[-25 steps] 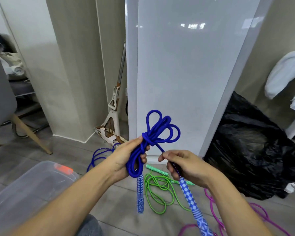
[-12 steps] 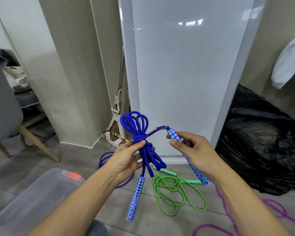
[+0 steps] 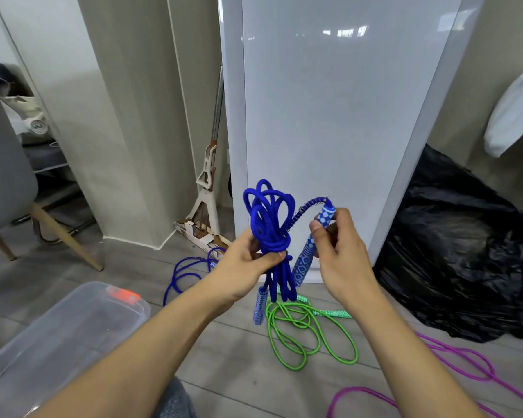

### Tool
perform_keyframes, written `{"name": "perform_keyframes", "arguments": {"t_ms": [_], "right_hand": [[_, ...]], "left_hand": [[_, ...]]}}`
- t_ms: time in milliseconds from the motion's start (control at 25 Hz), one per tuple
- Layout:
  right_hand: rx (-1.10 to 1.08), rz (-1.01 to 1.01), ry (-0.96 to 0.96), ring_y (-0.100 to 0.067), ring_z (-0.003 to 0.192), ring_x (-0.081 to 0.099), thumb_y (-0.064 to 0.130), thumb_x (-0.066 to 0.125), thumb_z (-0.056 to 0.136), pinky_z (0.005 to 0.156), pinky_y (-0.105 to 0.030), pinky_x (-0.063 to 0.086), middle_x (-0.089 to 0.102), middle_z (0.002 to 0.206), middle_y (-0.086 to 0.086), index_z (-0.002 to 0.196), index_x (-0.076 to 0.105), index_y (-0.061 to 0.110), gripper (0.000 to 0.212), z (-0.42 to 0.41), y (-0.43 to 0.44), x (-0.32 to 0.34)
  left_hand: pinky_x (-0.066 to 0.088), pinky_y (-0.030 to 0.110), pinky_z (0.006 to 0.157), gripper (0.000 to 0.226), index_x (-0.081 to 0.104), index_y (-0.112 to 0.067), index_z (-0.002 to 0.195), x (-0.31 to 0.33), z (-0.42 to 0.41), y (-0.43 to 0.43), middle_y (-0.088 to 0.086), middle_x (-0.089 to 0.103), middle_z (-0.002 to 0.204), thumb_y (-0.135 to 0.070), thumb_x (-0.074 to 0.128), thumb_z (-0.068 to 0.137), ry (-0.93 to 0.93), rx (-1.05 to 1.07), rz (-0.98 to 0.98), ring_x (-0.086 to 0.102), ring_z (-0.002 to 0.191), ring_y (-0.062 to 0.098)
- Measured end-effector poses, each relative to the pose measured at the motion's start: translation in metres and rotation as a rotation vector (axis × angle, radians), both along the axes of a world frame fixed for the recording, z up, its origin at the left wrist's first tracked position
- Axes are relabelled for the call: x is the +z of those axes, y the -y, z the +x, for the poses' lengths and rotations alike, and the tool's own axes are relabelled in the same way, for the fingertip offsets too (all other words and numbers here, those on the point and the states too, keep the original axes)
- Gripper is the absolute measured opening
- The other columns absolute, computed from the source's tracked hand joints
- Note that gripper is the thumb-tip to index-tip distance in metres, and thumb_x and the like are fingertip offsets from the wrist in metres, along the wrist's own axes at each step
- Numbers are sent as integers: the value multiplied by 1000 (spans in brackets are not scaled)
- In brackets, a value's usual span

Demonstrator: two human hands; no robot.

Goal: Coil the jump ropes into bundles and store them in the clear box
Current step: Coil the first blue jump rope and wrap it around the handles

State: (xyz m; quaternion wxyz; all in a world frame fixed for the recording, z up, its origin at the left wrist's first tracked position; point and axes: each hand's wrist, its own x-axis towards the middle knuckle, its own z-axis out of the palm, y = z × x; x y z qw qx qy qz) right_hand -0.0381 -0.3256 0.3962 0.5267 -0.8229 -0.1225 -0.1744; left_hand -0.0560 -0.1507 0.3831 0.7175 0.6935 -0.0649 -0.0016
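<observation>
Head view: the clear box [image 3: 58,342] is set on the floor at lower left. To its right, a loose blue rope [image 3: 178,273], a green jump rope [image 3: 298,322] and a purple jump rope [image 3: 361,389] are laid out, with a black bag [image 3: 459,251] farther right. Above and right of the box, the coiled blue jump rope [image 3: 269,218] is gripped at its waist by the left hand [image 3: 245,267]. Its patterned handle [image 3: 305,257] is pinched in the curled fingers of the right hand [image 3: 341,254], just beside the bundle.

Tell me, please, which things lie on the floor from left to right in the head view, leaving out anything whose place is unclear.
Clear plastic storage box with an orange latch → loose dark blue rope on the floor → bright green jump rope → crumpled black plastic bag.
</observation>
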Motion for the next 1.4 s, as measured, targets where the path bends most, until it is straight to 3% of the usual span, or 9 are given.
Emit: {"name": "perform_keyframes", "arguments": {"t_ms": [120, 240, 440, 600, 720, 840, 1080, 1240, 1400], "right_hand": [[-49, 97, -71, -34, 74, 60, 31, 48, 103, 72, -40, 50, 63, 78, -15, 94, 45, 16, 18, 4, -2, -1], [-98, 160, -138, -33, 73, 60, 33, 48, 103, 57, -25, 42, 62, 81, -20, 94, 46, 14, 21, 5, -2, -1], [-123, 121, -139, -19, 60, 49, 31, 48, 104, 57, -30, 39, 51, 67, -1, 84, 41, 21, 23, 4, -5, 1], [-190, -11, -101, -10, 61, 47, 29, 47, 104, 51, -16, 34, 49, 67, 4, 89, 41, 14, 22, 0, -3, 3], [-184, -2, -96, -16, 62, 53, 31, 47, 103, 56, -24, 39, 52, 66, 2, 89, 41, 16, 22, -1, -6, 2], [-194, 76, -146, -27, 70, 64, 37, 46, 102, 66, -41, 53, 60, 73, -2, 92, 44, 19, 21, 0, -9, -3], [-264, 147, -276, -14, 58, 69, 36, 47, 102, 50, -16, 44, 70, 81, -6, 97, 48, 15, 21, 3, -12, -5], [-237, 323, -380, -22, 53, 71, 29, 48, 98, 67, -42, 62, 69, 57, -6, 93, 47, 13, 17, 8, -13, -14], [-151, 458, -498, -34, 60, 73, 19, 45, 97, 66, -44, 62, 56, 37, 3, 101, 49, 4, 16, 12, -15, -13]], "left_hand": [[53, 21, 84, 32, 56, -8, 123, 3, -2, 0, 8, 70, 112, -1, 62, 93, 64, -26, 93, 68, 104, 17], [52, 16, 77, 33, 55, -12, 125, 7, -4, -1, 2, 71, 109, -4, 62, 94, 69, -57, 150, 67, 97, 11], [53, 19, 75, 30, 54, -17, 122, 2, -2, -5, -4, 67, 106, -8, 64, 94, 105, -92, 281, 64, 95, 14], [59, 34, 83, 35, 51, -22, 125, 0, 0, -9, 1, 66, 110, -10, 64, 94, 134, -106, 348, 65, 103, 27], [58, 50, 84, 37, 51, -19, 126, -1, 1, -10, 5, 66, 111, -6, 63, 94, 91, -92, 295, 67, 102, 28], [60, 43, 80, 31, 53, -15, 123, -3, 4, -9, 3, 67, 109, -4, 61, 95, 65, -104, 213, 68, 98, 18], [56, 26, 78, 32, 54, -14, 125, -1, 6, -5, 5, 69, 109, 0, 57, 96, 24, -38, 151, 69, 98, 16], [54, 19, 70, 33, 53, -11, 127, 0, 10, 0, 4, 70, 107, -3, 58, 96, 3, 29, 155, 71, 94, 13], [58, 41, 90, 34, 53, -13, 126, 1, 18, -2, 9, 70, 106, -10, 63, 93, 55, 95, 265, 70, 98, 25]]}}
